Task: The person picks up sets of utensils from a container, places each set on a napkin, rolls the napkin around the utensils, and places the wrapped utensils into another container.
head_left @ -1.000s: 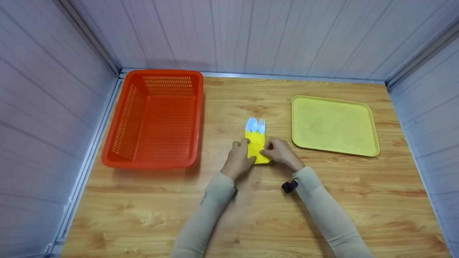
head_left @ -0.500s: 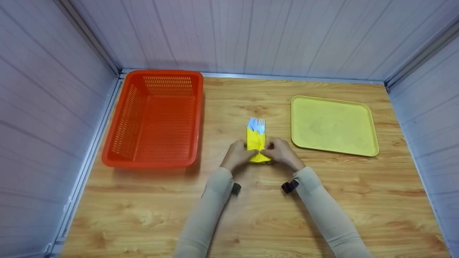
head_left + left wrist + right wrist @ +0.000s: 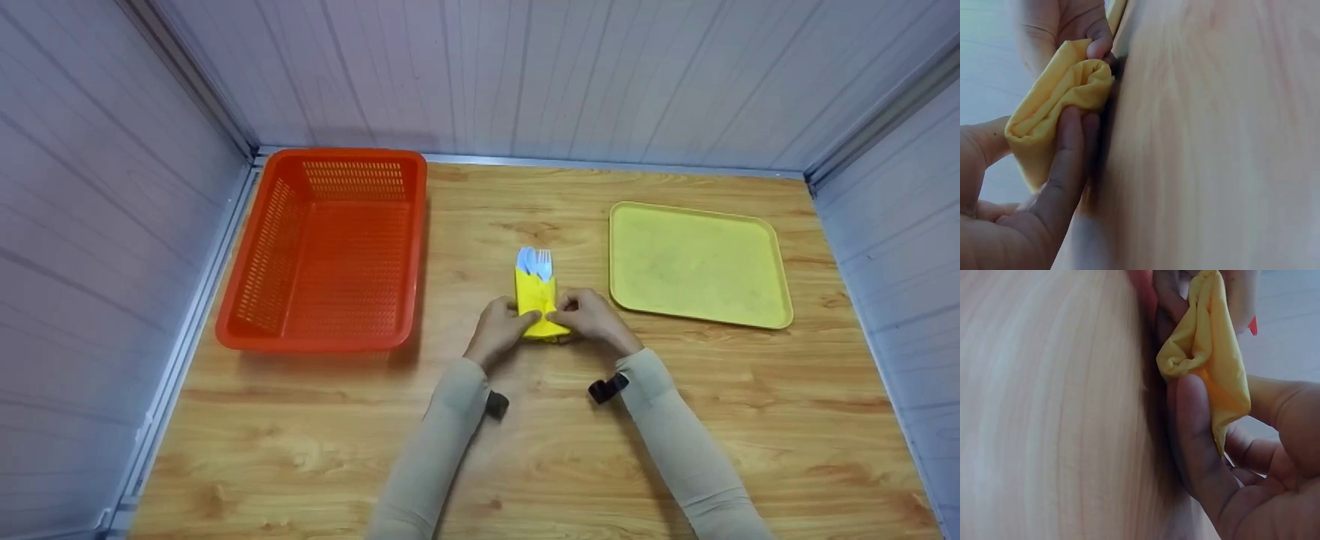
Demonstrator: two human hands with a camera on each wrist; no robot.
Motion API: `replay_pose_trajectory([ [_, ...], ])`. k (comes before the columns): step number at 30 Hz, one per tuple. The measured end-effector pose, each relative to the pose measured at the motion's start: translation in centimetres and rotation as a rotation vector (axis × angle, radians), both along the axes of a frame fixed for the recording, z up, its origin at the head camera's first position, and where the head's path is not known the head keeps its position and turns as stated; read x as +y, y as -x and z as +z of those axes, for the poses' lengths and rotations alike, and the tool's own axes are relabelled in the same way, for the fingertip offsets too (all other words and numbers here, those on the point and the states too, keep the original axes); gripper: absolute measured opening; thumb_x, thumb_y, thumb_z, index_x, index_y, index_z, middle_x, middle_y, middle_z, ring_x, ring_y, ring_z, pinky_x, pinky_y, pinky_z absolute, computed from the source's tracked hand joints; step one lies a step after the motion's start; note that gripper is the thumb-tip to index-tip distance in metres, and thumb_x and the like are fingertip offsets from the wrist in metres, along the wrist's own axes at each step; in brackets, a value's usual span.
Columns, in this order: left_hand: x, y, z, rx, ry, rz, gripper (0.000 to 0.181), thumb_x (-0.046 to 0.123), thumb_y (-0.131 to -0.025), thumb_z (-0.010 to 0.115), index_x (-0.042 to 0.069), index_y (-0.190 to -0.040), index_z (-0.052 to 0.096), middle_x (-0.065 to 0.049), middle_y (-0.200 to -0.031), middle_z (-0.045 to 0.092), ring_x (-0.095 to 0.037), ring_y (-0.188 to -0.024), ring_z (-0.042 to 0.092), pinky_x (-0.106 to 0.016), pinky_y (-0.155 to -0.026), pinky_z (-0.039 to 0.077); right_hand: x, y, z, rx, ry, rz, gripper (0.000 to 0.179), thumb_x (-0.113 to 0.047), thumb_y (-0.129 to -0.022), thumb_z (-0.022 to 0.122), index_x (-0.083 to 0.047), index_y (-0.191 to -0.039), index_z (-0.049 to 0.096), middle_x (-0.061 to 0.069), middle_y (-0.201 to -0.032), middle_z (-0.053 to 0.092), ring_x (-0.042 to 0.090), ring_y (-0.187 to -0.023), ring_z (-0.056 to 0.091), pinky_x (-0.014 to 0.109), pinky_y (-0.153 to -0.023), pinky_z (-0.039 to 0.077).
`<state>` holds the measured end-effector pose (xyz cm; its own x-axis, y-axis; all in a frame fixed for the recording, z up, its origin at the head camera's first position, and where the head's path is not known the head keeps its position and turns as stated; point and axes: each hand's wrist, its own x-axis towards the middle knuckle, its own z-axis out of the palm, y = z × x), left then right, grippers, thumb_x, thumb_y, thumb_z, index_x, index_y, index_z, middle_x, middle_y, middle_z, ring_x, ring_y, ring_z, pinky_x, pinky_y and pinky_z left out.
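A yellow cloth napkin (image 3: pixel 535 292) lies folded around pale cutlery in the head view. The fork (image 3: pixel 544 262) and a spoon (image 3: pixel 531 261) stick out of its far end, with another pale piece overlapping at the left. My left hand (image 3: pixel 497 328) pinches the napkin's near left side, thumb on top. On the near right side, my right hand (image 3: pixel 598 321) pinches it the same way, the two thumbs close together. Both wrist views show the napkin's near end (image 3: pixel 1061 101) as rolled layers, with fingers under it and thumbs over it. The cutlery's lower parts are hidden inside the cloth.
A red plastic basket (image 3: pixel 414 247) with slotted walls stands at the back left. To the right lies a yellow tray (image 3: pixel 701 266). Pale panel walls (image 3: pixel 480 75) enclose the wooden table (image 3: pixel 540 465) at the back and both sides.
My left hand has shifted its hold, its thumb now over the napkin beside the right thumb. The napkin's left side has been drawn in, and the cutlery tips sit closer together.
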<state>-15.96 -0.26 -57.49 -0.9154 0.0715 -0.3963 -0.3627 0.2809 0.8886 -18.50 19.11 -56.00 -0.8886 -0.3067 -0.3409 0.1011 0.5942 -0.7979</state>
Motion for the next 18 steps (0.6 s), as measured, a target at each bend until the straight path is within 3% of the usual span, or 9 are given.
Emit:
replay_pose_trajectory([
  [6, 0.2, -0.7, -0.5, -0.036, -0.179, 0.058, 0.040, 0.026, -0.094, 0.070, 0.000, -0.123, 0.060, -0.006, -0.105, 0.068, -0.016, -0.092, 0.066, -0.030, -0.081, 0.053, 0.2, -0.3, -0.1, 0.045, 0.036, -0.009, 0.015, -0.015, -0.092, 0.072, -0.001, -0.087, 0.068, 0.006, -0.085, 0.058, 0.018, -0.078, 0.054, 0.027, -0.066, 0.047],
  [10, 0.1, -1.3, -0.2, -0.024, -0.292, 0.064, 0.039, 0.021, -0.095, 0.068, 0.000, -0.127, 0.057, -0.007, -0.105, 0.071, -0.017, -0.093, 0.069, -0.030, -0.082, 0.055, 0.3, -1.1, 0.3, 0.105, 0.063, 0.001, 0.017, -0.016, -0.093, 0.072, -0.001, -0.090, 0.068, 0.006, -0.086, 0.061, 0.019, -0.080, 0.054, 0.030, -0.071, 0.046],
  [14, -0.3, -2.1, 0.8, 0.061, -0.397, 0.036, 0.038, 0.015, -0.096, 0.068, -0.002, -0.127, 0.055, -0.011, -0.106, 0.073, -0.021, -0.095, 0.070, -0.032, -0.081, 0.056, 0.4, -2.4, 1.5, 0.126, 0.159, -0.021, 0.018, -0.016, -0.095, 0.070, 0.001, -0.093, 0.064, 0.010, -0.092, 0.064, 0.019, -0.078, 0.061, 0.034, -0.070, 0.053],
  [18, -0.9, -3.2, 2.4, 0.175, -0.458, -0.032, 0.038, 0.016, -0.097, 0.067, -0.003, -0.128, 0.055, -0.015, -0.107, 0.073, -0.025, -0.094, 0.071, -0.034, -0.080, 0.057, 0.5, -4.1, 3.6, 0.124, 0.277, -0.055, 0.023, -0.018, -0.095, 0.071, 0.003, -0.096, 0.061, 0.013, -0.094, 0.062, 0.021, -0.072, 0.065, 0.039, -0.065, 0.056],
])
